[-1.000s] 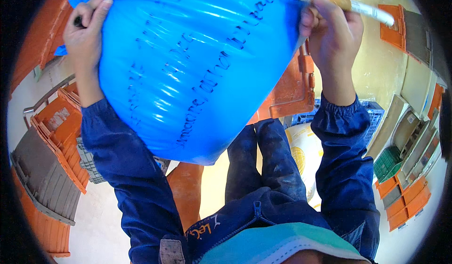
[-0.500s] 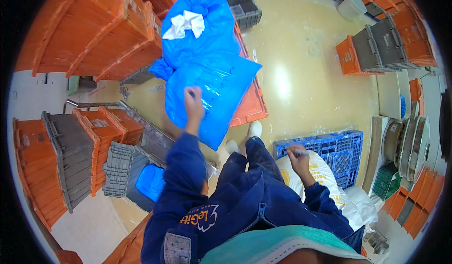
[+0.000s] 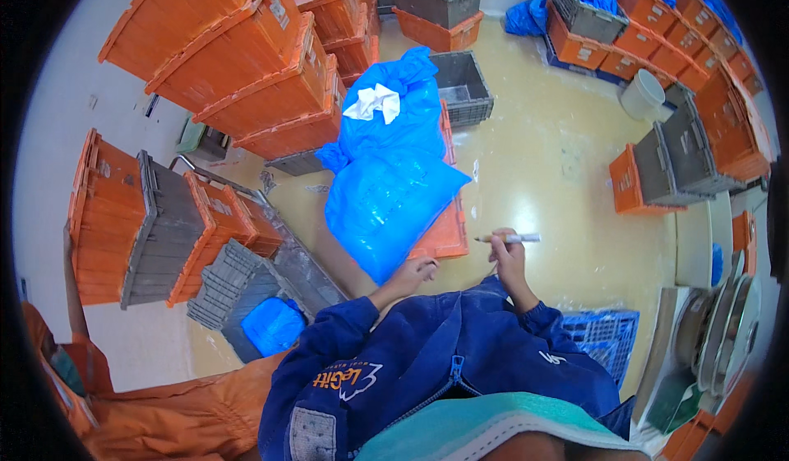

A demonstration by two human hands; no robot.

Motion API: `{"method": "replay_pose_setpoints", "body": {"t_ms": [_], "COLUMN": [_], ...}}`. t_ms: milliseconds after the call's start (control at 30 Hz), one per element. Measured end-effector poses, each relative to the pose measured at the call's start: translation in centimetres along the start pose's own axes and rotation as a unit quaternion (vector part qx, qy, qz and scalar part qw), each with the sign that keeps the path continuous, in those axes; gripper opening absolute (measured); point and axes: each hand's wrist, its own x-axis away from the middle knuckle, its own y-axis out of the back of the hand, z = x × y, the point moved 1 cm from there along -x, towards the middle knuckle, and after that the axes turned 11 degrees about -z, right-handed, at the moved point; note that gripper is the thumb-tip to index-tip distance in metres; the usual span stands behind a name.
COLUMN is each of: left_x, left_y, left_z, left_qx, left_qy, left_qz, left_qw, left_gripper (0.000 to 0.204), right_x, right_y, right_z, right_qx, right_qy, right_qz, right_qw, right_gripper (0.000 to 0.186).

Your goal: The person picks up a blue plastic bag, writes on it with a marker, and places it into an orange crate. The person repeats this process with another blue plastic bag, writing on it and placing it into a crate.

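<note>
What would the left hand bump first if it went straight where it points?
Probably the orange crate first, though depth is unclear: the left hand might pass above it.

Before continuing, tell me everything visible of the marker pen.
The marker pen is slim, brownish near its dark, narrow tip, white at the other end. Only the right hand touches it, holding it roughly level in the picture, right of the nearer blue plastic bag, tip pointing left. Its material is unclear.
</note>
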Motion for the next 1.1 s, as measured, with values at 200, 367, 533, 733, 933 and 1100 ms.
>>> {"method": "replay_pose_setpoints", "body": {"t_ms": [200,367,533,733,933,1100], "left_x": [-3.4,-4.2,-4.2,-5.1,-7.1,-8.9], "left_y": [-3.1,-9.0,-12.5,-14.7,-14.3,-12.3], "left_z": [-14.6,-20.3,-21.0,-20.7,-19.7,-19.8], "left_qx": [-0.025,0.223,0.138,0.162,0.170,0.076], "left_qy": [-0.027,-0.155,-0.128,-0.088,-0.062,-0.091], "left_qz": [-0.220,-0.356,-0.376,-0.320,-0.262,-0.285], "left_qw": [0.975,0.894,0.907,0.929,0.948,0.951], "left_gripper": [0.023,0.021,0.019,0.019,0.023,0.024], "right_x": [-8.0,-10.8,-11.9,-12.8,-13.7,-14.1], "right_y": [-1.7,-0.5,2.0,4.6,5.1,3.5], "right_z": [12.3,17.9,17.7,16.1,15.8,13.1], "right_qx": [-0.084,-0.109,-0.051,0.046,0.145,0.073], "right_qy": [0.015,0.022,0.022,0.048,0.114,-0.027], "right_qz": [0.203,0.337,0.374,0.361,0.328,0.278], "right_qw": [0.975,0.935,0.926,0.930,0.927,0.957], "right_gripper": [0.023,0.020,0.014,0.011,0.012,0.014]}}
